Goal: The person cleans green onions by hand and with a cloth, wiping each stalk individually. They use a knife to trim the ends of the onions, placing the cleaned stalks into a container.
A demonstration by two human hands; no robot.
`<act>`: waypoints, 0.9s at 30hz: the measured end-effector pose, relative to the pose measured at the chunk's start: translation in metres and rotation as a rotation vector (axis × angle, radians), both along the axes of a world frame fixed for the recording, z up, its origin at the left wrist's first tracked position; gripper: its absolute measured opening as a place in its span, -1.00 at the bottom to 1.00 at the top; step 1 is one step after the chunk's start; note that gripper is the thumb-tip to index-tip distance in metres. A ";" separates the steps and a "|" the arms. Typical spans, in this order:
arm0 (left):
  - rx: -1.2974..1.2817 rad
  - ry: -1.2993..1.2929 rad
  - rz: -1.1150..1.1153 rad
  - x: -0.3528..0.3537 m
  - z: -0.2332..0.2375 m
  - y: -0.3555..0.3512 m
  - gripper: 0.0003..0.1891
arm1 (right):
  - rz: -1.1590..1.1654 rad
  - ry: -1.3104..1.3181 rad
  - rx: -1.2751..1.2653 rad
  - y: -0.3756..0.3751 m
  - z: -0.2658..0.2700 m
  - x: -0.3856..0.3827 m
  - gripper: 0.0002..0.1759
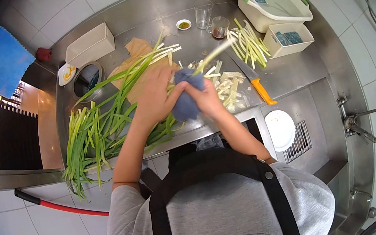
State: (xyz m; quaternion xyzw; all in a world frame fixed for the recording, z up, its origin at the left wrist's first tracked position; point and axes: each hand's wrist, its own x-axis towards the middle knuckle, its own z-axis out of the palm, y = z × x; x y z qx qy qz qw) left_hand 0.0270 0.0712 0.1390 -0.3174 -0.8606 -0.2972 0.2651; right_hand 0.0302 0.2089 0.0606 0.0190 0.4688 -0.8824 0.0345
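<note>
Over the steel counter, my right hand (pixel 203 96) is closed around a dark blue-grey cloth (pixel 185 107), and a pale leek stalk (pixel 210 58) sticks out of the cloth toward the upper right. My left hand (pixel 157 95) is beside the cloth at its left; its fingertips are partly hidden, so its grip cannot be made out. Long green leeks (pixel 109 115) lie in a heap under and left of my left hand. Pale peeled scraps (pixel 231 88) lie right of my hands. Trimmed stalks (pixel 249 45) rest farther right, near an orange-handled knife (pixel 262 91).
At the back right are a white tub (pixel 274 12) of water and a white bin (pixel 288 47). Two glasses (pixel 204 14) and a small sauce dish (pixel 183 24) stand at the back. A white plate (pixel 281 130) lies by the sink at right. A container (pixel 91 46) is at back left.
</note>
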 end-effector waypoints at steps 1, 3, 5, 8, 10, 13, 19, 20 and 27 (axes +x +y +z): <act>-0.006 -0.005 -0.007 -0.004 0.002 0.004 -0.77 | 0.029 0.152 0.157 -0.008 0.003 0.002 -0.81; -0.119 0.111 -0.074 -0.010 0.006 0.012 -0.78 | 0.053 0.304 0.320 -0.022 0.005 0.005 -0.80; 0.085 -0.168 -0.089 -0.008 0.019 0.008 -0.78 | 0.064 0.437 0.420 -0.034 0.011 0.006 -0.76; 0.706 -0.290 -0.134 -0.015 0.048 -0.011 -0.76 | 0.052 0.573 0.481 -0.047 0.025 0.010 -0.73; 1.092 -0.244 -0.036 -0.010 0.099 -0.036 -0.74 | 0.171 0.781 1.031 -0.050 0.012 0.010 -0.69; 1.152 0.030 -0.283 -0.004 0.167 -0.119 -0.87 | 0.246 0.775 1.042 -0.056 -0.044 0.010 -0.64; 0.526 0.737 0.202 0.030 0.274 -0.149 -0.75 | 0.254 0.491 1.002 -0.032 -0.084 0.012 -0.63; 0.324 0.728 0.526 0.021 0.268 -0.129 -0.93 | 0.218 0.362 0.931 -0.024 -0.078 0.012 -0.62; -0.290 -0.235 0.386 -0.148 0.078 -0.071 -0.67 | 0.118 0.187 0.733 0.036 -0.052 0.025 -0.66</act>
